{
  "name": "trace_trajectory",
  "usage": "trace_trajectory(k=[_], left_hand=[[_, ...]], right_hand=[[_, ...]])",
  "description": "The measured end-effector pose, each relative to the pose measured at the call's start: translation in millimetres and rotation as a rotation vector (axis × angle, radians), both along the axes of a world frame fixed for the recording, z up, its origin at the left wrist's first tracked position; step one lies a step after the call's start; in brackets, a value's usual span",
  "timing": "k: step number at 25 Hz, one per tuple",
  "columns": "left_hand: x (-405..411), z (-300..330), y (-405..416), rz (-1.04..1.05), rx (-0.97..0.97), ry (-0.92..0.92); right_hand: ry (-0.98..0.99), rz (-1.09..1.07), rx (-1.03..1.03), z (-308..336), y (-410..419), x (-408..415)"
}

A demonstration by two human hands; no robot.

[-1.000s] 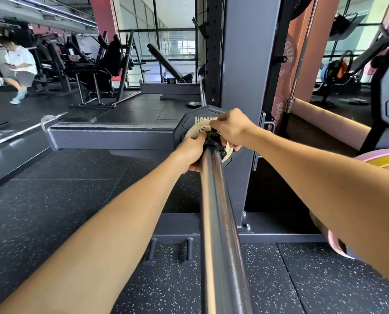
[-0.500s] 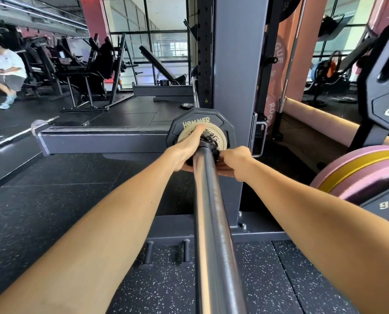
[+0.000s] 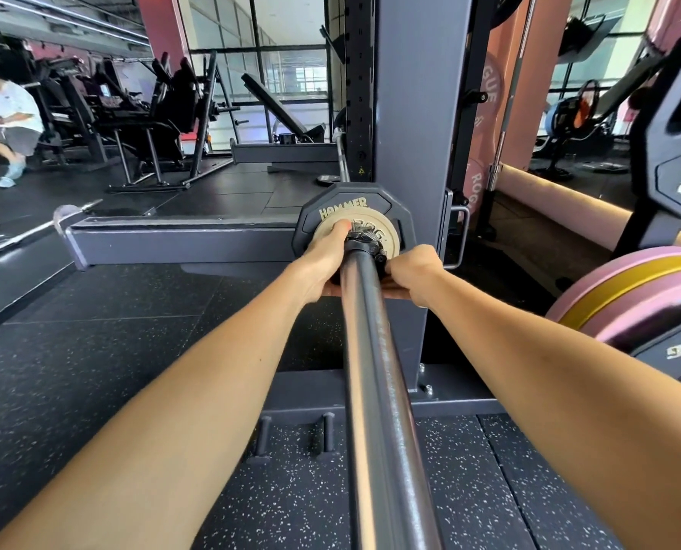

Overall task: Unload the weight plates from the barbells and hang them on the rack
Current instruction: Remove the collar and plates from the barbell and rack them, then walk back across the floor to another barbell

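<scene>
Bar: the long steel barbell sleeve (image 3: 374, 383) runs straight away from the viewer, its long axis pointing at the grey rack upright (image 3: 418, 113).
Plates: a small cream round plate (image 3: 386, 232) sits against a black twelve-sided rubber plate (image 3: 311, 228) at the far end, faces toward the camera, behind a black clamp collar (image 3: 364, 246).
Left hand (image 3: 323, 264): curled round the cream plate's left edge, gripping it.
Right hand (image 3: 412, 273): curled beside the collar; what it grips I cannot tell.
Nearer: both are level, one on each side of the bar.
Coming move: likely sliding collar and plate back toward the viewer.
</scene>
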State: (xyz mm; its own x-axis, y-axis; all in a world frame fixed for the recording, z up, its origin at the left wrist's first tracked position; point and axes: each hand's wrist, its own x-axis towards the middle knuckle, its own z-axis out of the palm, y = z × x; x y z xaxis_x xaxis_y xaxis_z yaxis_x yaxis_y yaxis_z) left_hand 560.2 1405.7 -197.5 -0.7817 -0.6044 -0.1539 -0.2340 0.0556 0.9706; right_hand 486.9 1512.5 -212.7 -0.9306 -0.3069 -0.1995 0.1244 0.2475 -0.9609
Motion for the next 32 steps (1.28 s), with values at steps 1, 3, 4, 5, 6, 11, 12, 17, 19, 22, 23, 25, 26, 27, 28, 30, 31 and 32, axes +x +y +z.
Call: trace_trajectory(k=[1,3,4,5,6,11,12,17,19,22,23,25,26,27,28,30,31,32], left_hand=[[2.6,0.4,0.1,-0.025,0.029,-0.026],[11.0,3.6,1.1,-0.046,0.044,-0.071],[12.9,3.4,-1.0,-0.045,0.007,-0.086],[15.3,3.4,-3.0,-0.032,-0.066,-0.098],[16.4,2.2,-6.2,-0.011,-0.163,-0.106],[19.7,7.6,-18.2,0.027,-0.325,-0.048],[20.2,9.9,-18.0,0.017,-0.322,-0.052],[37.2,38.4,-8.2,-0.055,-0.414,-0.214],[53.3,63.0,-3.5,-0.116,-0.443,-0.301],[85.5,95.8,4.2,-0.221,-0.475,-0.446],[98.3,108.5,7.4,-0.243,-0.451,-0.5],[129.2,134.4,19.4,-0.279,-0.348,-0.615],[146.4,145.6,27.9,-0.29,-0.282,-0.66],[163.8,157.4,37.4,-0.301,-0.229,-0.691],[182.4,167.1,46.5,-0.314,-0.19,-0.733],[220.0,175.8,67.5,-0.33,-0.156,-0.816],[238.9,179.8,75.9,-0.323,-0.131,-0.858],[258.0,182.4,85.7,-0.31,-0.102,-0.896]], right_hand=[[0.031,0.005,0.009,0.1,0.6,-0.5],[0.208,0.026,0.088,0.9,3.0,0.0],[0.346,0.051,0.161,2.1,4.5,0.4],[0.471,0.079,0.243,3.6,6.2,1.1],[0.564,0.112,0.314,5.3,8.3,2.3],[0.684,0.224,0.449,9.8,15.0,-2.3],[0.676,0.251,0.477,12.5,17.3,-0.4],[0.526,0.476,0.649,44.5,30.5,10.6],[0.46,0.569,0.686,72.6,40.1,18.9],[0.393,0.684,0.733,111.6,58.5,41.7],[0.369,0.712,0.765,126.6,65.7,52.4],[0.329,0.778,0.871,154.4,78.9,76.5],[0.303,0.815,0.92,166.7,85.9,90.1],[0.273,0.865,0.958,177.9,91.8,103.9],[0.238,0.915,0.989,187.6,97.3,119.2],[0.2,0.985,1.035,197.5,108.9,148.2],[0.19,1.03,1.051,201.5,113.1,161.7],[0.175,1.086,1.064,204.3,118.1,176.4]])
